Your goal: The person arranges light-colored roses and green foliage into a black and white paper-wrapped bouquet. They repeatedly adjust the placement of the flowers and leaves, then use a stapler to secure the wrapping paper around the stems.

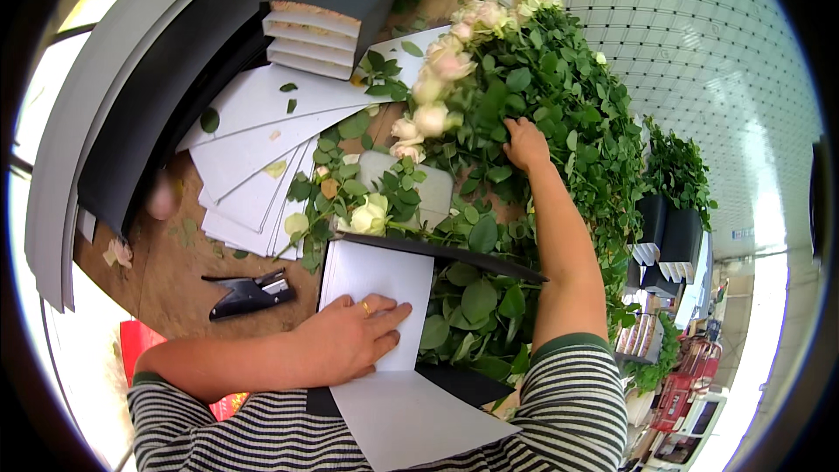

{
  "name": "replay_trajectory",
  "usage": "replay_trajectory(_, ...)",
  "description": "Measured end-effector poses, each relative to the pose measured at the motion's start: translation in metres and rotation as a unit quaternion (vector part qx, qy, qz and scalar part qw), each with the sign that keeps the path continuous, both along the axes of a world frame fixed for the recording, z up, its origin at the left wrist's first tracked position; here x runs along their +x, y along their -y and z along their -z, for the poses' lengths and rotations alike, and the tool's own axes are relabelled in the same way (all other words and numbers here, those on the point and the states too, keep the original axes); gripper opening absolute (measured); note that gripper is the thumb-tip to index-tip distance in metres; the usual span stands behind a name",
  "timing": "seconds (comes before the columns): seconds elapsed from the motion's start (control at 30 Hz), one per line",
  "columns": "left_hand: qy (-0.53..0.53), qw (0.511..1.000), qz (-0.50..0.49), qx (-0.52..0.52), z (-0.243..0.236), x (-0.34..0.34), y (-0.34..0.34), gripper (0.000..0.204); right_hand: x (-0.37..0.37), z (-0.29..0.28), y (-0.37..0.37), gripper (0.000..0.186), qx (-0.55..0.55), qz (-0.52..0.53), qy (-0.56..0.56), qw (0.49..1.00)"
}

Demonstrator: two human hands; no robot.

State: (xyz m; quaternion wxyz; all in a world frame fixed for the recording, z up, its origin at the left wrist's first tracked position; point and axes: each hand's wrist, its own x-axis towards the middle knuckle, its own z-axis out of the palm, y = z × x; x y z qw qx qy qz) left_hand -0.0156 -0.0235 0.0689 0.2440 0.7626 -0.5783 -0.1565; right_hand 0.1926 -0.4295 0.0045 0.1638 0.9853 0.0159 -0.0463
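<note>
My left hand [354,339] lies flat on a white sheet [380,275], its fingers stretched and a ring on one of them. The sheet lines an opened black wrapper [454,253]; a second pale flap [411,415] folds toward me. Leafy stems show beside the sheet, within the wrapper. My right hand [527,147] reaches far into a large pile of leafy roses [568,87], its fingers closed on a rose stem, with blurred leaves beside the fingertips. Pale pink rose heads [433,118] line the pile's left edge. One cream rose [370,214] lies just beyond the wrapper.
A black stapler [252,294] lies left on the brown table [166,275]. Fanned white sheets [253,153] and a black-wrapped, layered bundle [328,13] are beyond it. Tall grey and black sheets [131,96] curve along the left. More wrapped bunches [669,232] stand at right.
</note>
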Motion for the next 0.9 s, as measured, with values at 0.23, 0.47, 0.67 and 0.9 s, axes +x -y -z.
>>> replay_trajectory(0.23, 0.019, 1.000, 0.024, 0.002, -0.005, 0.004, 0.006, 0.045, -0.036, -0.125, 0.085, 0.034, 0.201, 0.023, 0.134, 0.970)
replay_trajectory(0.47, -0.060, 0.992, -0.004, -0.112, 0.004, 0.014, 0.000, 0.044, -0.162, -0.271, -0.038, 0.032, 0.167, -0.263, 0.369, 0.876)
replay_trajectory(0.67, -0.406, 0.901, -0.009, -0.151, 0.012, 0.038, -0.017, 0.038, -0.271, -0.207, -0.108, 0.039, 0.276, -0.180, 0.002, 0.944)
replay_trajectory(0.9, -0.469, 0.881, -0.043, -0.042, -0.004, 0.036, -0.014, 0.029, -0.329, -0.132, -0.099, 0.037, 0.418, -0.053, -0.206, 0.883)
